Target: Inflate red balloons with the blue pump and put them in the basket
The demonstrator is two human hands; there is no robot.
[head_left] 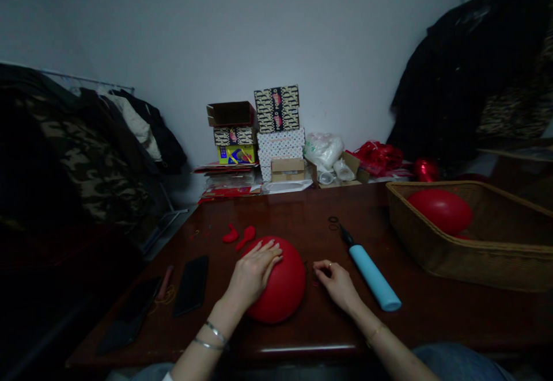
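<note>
While a basket (470,256) holds one balloon (440,211), left grip (254,270), flat, tops another balloon (287,286); right grip (333,282) unclear.

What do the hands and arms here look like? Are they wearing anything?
Both are ordinary bare hands, without gloves. The left hand has two slim silver-coloured bangles at the wrist, and a scrap of white, perhaps a sleeve, lower down. The right hand wears a gold-coloured ring and a thin gold-coloured bracelet.
</note>
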